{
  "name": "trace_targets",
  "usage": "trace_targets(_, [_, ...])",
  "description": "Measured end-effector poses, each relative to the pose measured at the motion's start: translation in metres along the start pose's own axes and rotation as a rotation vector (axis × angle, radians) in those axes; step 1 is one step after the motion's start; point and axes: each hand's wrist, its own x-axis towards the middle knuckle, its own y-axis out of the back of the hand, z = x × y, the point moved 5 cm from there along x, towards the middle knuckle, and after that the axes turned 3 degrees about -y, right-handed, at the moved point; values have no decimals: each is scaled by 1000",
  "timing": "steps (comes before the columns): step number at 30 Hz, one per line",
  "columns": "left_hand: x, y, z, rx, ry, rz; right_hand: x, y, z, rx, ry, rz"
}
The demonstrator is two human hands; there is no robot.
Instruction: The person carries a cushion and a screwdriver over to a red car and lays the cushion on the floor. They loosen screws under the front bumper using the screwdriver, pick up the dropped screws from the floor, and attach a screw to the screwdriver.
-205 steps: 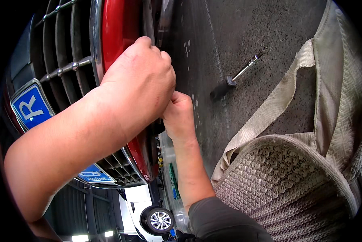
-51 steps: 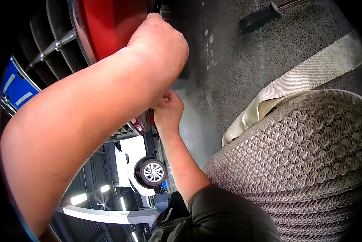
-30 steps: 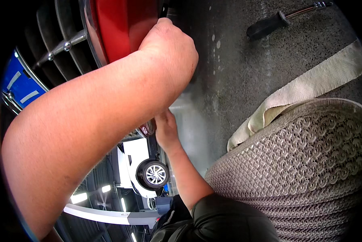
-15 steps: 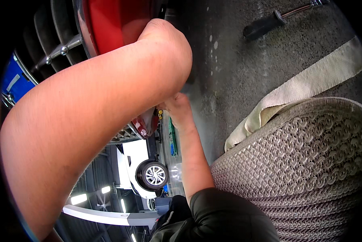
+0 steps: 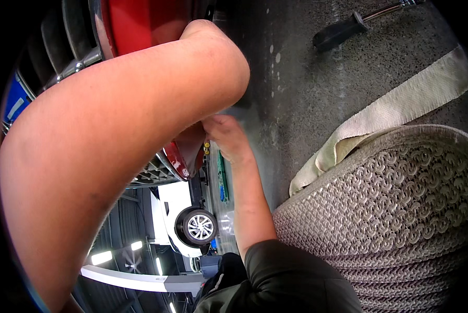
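Note:
My left arm (image 5: 129,104) fills the left side, reaching across a red car body panel (image 5: 148,26). It bends sharply at its far end, and the fingers of that hand are hidden. Below this bend, my right hand (image 5: 227,136) is raised on a bare forearm coming out of a dark sleeve. Its fingers curl inward beside the lower red bodywork (image 5: 184,154), partly behind the left arm. What those fingers hold, if anything, cannot be made out.
A black-handled tool with a metal shaft (image 5: 341,32) lies on the dark floor (image 5: 307,83). Nearer are a pale woven strap (image 5: 390,107) and a textured beige cushion-like surface (image 5: 380,208). Chrome grille bars (image 5: 67,68) stand at left; a white car (image 5: 174,201) appears sideways beyond.
My left arm has shifted slightly up and left. More of my right hand shows beneath it, a little further left, with its fingers still curled. The floor tool and strap have hardly moved.

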Motion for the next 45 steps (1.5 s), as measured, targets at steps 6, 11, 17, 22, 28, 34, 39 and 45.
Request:
trace_targets(6, [-4,6,1,21,-23,1,4,3,-2,-32,-38,-31])
trace_targets(11, [-11,-3,20,77,-112,13,4,4,-3,-20,-12,-89])
trace_targets(17, [20,-51,52,-74,-59,-148,5,-6,-18,41,108,-179])
trace_targets(22, [9,-53,54,-65,-168,-137,0,3,-11,-49,47,-171])
trace_targets(28, [7,-49,53,-173,-143,-198,-2,6,-9,19,67,-176])
trace_targets(34, [11,-51,51,-134,-147,-227,15,0,2,49,42,-248])
trace_targets(39, [20,-54,51,-107,-143,-184,38,9,30,193,-117,-244])
trace_targets(45, [14,-50,51,-108,-199,-201,32,3,30,-154,70,-250])
